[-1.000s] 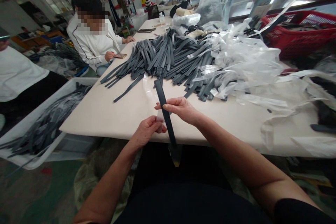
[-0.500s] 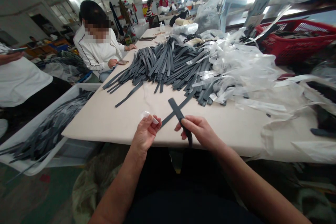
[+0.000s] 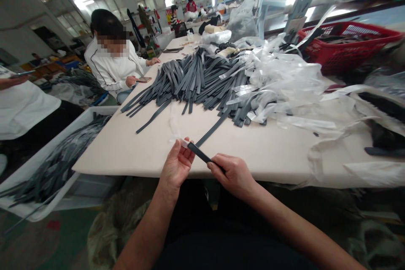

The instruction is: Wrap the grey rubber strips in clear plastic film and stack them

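My left hand (image 3: 177, 162) pinches a thin translucent plastic sleeve (image 3: 174, 128), whose length trails up over the table toward the pile. In my closed right hand (image 3: 234, 175) is a dark grey strap (image 3: 200, 153), pointing up and to the left. The strap's far end meets the sleeve's end at my left fingertips; whether it has entered the sleeve I cannot tell. Just behind them, a loose grey strap (image 3: 213, 128) runs from the pile toward my left fingers. The big pile of grey straps (image 3: 193, 78) lies farther back.
The pale table (image 3: 126, 156) carries a heap of clear plastic sleeves (image 3: 284, 80) on the right. A red basket (image 3: 341, 52) stands behind it. A white bin (image 3: 44, 209) of straps is at the left. A person in white (image 3: 109, 67) sits at the table's left edge holding a phone.
My right hand has lowered the strap from a steep upward tilt and brought its end left to the sleeve in my left hand. The view has shifted slightly.
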`<control>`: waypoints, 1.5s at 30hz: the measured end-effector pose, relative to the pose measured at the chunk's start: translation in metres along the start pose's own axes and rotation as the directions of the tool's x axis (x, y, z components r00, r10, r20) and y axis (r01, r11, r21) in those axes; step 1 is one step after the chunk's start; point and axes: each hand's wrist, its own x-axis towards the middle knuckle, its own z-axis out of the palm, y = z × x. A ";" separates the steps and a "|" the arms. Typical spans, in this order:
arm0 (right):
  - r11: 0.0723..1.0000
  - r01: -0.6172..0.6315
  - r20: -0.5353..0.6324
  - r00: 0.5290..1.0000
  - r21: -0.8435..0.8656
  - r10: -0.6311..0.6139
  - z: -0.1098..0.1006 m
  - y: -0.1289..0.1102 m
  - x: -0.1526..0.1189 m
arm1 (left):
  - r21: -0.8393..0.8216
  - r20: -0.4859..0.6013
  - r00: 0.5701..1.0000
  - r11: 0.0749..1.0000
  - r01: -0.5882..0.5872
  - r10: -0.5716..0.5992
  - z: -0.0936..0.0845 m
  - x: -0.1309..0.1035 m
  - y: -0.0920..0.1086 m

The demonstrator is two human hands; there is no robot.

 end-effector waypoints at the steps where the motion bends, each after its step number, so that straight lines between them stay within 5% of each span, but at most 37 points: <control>1: 1.000 0.014 0.002 1.000 -0.011 -0.014 0.001 0.000 -0.001 | 0.000 -0.001 1.000 1.000 0.001 -0.001 0.000 0.000 0.000; 6: 1.000 -0.008 0.012 1.000 -0.029 0.009 0.008 0.000 -0.001 | 0.025 0.006 1.000 0.999 -0.022 0.022 -0.003 -0.005 -0.007; 12: 0.974 -0.110 0.103 0.991 0.200 0.091 0.011 -0.004 0.018 | 0.139 0.217 0.974 0.986 -0.097 0.065 -0.018 -0.007 -0.030; 17: 0.848 -0.247 0.284 0.951 0.469 0.119 -0.003 -0.007 -0.003 | 0.043 0.033 0.968 0.967 -0.251 0.250 -0.023 0.010 0.013; 20: 0.854 -0.287 0.267 0.946 0.434 0.183 -0.005 -0.003 -0.018 | 0.036 -0.038 0.962 0.963 -0.269 0.270 -0.027 0.009 0.023; 26: 0.879 -0.231 0.180 0.969 0.416 0.170 -0.003 -0.006 -0.004 | 0.201 0.271 0.961 0.973 -0.114 0.056 -0.028 -0.018 -0.036; 33: 0.883 -0.327 0.293 0.928 0.337 0.232 -0.031 -0.002 -0.029 | 0.073 0.084 0.965 0.965 -0.254 0.247 -0.036 -0.005 -0.001; 39: 0.953 -0.222 0.205 0.962 0.205 0.180 -0.022 0.000 -0.017 | 0.210 0.280 0.960 0.976 -0.065 0.003 -0.036 -0.029 -0.057; 45: 0.926 -0.317 0.158 0.944 0.204 0.288 -0.024 0.043 -0.064 | 0.169 0.146 0.970 0.961 -0.220 0.196 -0.046 -0.021 -0.044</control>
